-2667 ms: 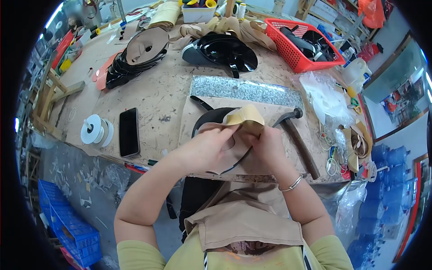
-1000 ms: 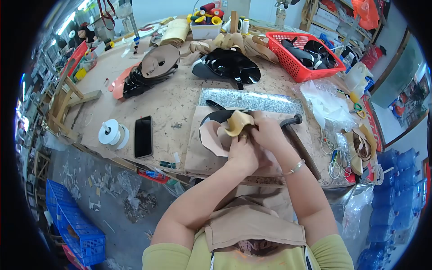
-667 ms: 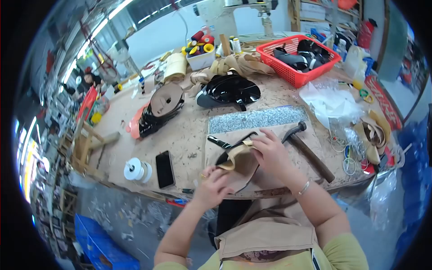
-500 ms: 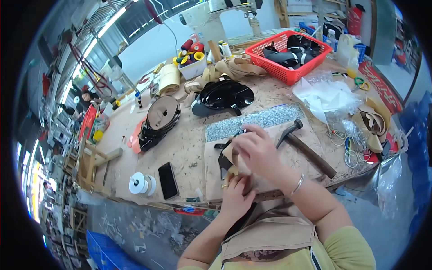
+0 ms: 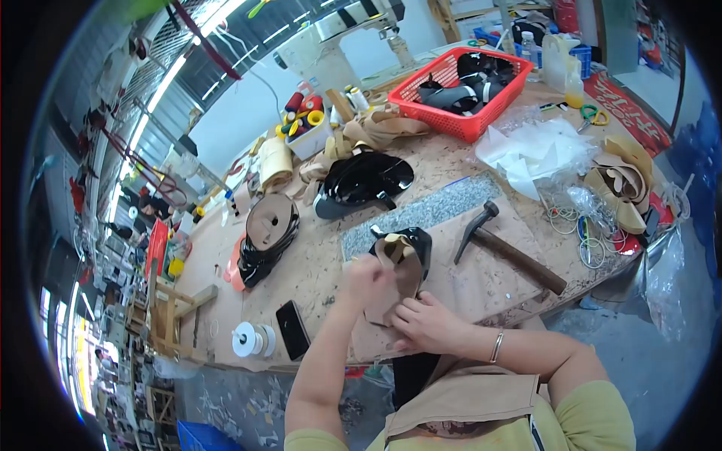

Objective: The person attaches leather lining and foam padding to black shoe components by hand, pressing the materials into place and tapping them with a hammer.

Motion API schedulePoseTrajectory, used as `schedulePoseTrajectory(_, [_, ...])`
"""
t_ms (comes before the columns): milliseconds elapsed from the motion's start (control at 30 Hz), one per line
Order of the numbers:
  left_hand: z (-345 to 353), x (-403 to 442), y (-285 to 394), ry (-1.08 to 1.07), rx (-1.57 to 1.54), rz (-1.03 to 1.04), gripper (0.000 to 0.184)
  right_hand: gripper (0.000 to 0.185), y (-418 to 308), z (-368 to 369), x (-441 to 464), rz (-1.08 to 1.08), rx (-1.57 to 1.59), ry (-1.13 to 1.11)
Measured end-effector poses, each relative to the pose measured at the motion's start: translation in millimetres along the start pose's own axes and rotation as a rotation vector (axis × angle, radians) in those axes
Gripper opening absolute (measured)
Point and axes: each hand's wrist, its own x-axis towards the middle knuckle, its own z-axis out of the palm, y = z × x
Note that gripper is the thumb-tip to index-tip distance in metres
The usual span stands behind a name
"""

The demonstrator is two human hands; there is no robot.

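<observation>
A shoe upper (image 5: 407, 268) with a black glossy outside and a tan lining lies on the work board in front of me. My right hand (image 5: 423, 322), with a bangle at its wrist, has its fingers curled on the upper's near end. On the upper's left side is my left hand (image 5: 368, 281), smeared by motion, so its fingers and anything in them are unclear. A hammer (image 5: 511, 255) with a wooden handle lies to the right, touched by neither hand. Behind the upper is a speckled grey slab (image 5: 451, 204).
Stacked black pieces (image 5: 365, 180) and a bundle of rounded pieces (image 5: 271, 225) lie beyond my hands. A red basket (image 5: 459, 124) holds more black pieces. A phone (image 5: 292, 331) and white spool (image 5: 253, 340) sit left. Plastic wrap (image 5: 526, 154) and scissors (image 5: 594, 116) lie right.
My right hand has come down to the upper's near end, while my left has moved up along its left side. The upper has turned and shows more tan lining. The head view has shifted.
</observation>
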Motion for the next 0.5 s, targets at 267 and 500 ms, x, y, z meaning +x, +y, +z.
schedulePoseTrajectory(267, [9.0,-33.7,52.0,-0.108,-1.165,-0.473,0.015,0.032,51.3,-71.4,-0.8,0.209,-0.187,-0.339])
schedulePoseTrajectory(500, [29.8,-54.9,46.9,0.076,-1.468,-0.57,0.028,0.049,41.3,-30.6,21.6,0.733,1.509,0.487])
